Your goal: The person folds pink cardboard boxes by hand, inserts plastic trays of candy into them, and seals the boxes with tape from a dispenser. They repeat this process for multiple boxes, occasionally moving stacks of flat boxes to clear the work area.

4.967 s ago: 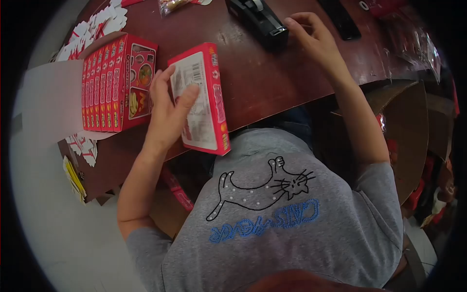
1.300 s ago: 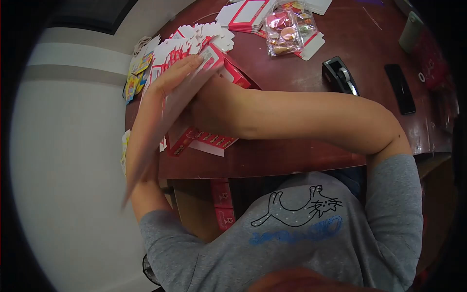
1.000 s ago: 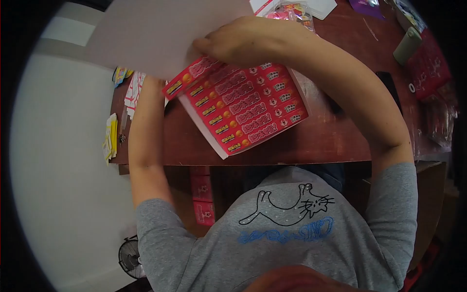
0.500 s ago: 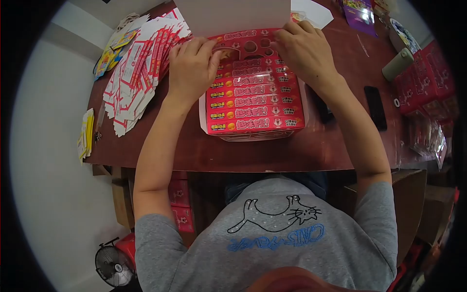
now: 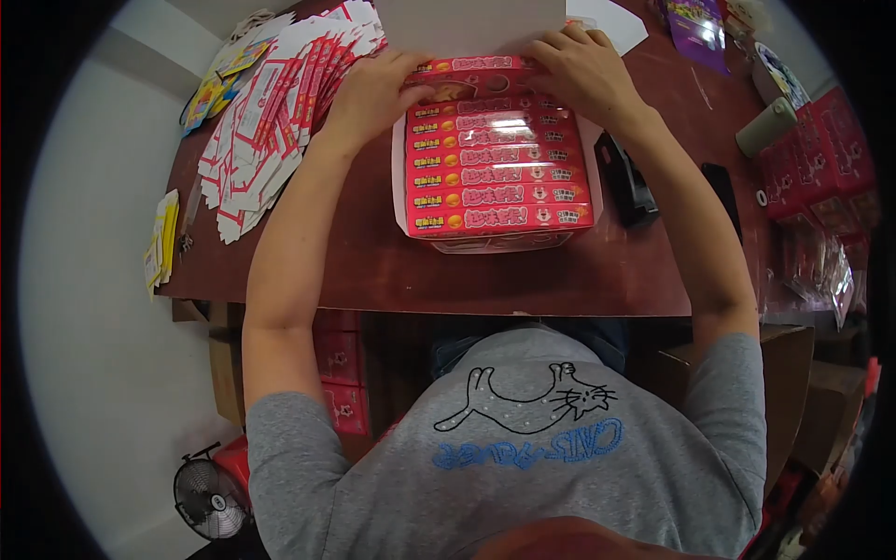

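A larger carton (image 5: 399, 177) stands on the table, filled with a row of small red printed boxes (image 5: 499, 177) whose narrow sides face up. At the row's far end, one more red box (image 5: 471, 88) is tilted, part of its broad face showing. My left hand (image 5: 378, 98) grips its left end, thumb on the near face and fingers over the far side. On the right end, my right hand (image 5: 588, 75) is closed round the same box, its fingertips partly hidden. The carton's pale lid (image 5: 471, 26) stands up behind both hands.
Flat white-and-red folded cartons (image 5: 280, 121) lie fanned out at the left. Yellow packets (image 5: 162, 238) sit on the left edge. To the right are a black object (image 5: 627, 182), a dark phone (image 5: 723, 191), a greenish cylinder (image 5: 767, 124) and stacked red boxes (image 5: 826, 154).
The held box has tipped more upright at the row's far end, so less of its broad face shows. Both hands stay on its ends. The whole view has shifted slightly.
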The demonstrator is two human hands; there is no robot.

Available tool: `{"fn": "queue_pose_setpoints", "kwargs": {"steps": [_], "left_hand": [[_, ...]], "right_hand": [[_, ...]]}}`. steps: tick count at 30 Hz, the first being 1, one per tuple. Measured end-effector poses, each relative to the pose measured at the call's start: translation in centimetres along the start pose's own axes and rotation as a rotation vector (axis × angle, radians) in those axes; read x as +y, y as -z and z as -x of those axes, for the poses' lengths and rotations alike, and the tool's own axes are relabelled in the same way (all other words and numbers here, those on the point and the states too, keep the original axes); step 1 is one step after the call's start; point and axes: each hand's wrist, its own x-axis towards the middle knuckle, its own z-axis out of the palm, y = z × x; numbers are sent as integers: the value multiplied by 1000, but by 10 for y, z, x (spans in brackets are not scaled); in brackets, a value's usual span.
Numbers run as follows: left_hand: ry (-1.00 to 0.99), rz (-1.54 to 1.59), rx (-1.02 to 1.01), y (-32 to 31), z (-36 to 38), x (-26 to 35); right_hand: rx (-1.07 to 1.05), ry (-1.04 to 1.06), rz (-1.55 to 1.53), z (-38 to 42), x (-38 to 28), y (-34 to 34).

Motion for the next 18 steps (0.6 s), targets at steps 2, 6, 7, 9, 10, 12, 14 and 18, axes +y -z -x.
{"fn": "queue_pose_setpoints", "kwargs": {"steps": [2, 6, 7, 9, 10, 12, 14, 18], "left_hand": [[80, 100, 40, 3, 6, -1], [280, 280, 192, -14, 21, 8], [293, 281, 188, -16, 22, 7], [-5, 196, 317, -13, 26, 1], [-6, 199, 320, -5, 27, -1], [-138, -66, 204, 4, 26, 4], [-63, 0, 144, 8, 20, -1], [-87, -102, 67, 18, 10, 7]], "right_hand": [[19, 27, -30, 1, 5, 0], [41, 47, -97, 2, 17, -4], [41, 46, -127, 2, 17, -7], [34, 35, -147, 5, 13, -10], [31, 26, -129, 5, 8, -8], [86, 59, -149, 15, 6, -13], [142, 98, -152, 11, 13, -10], [35, -57, -187, 6, 12, 7]]}}
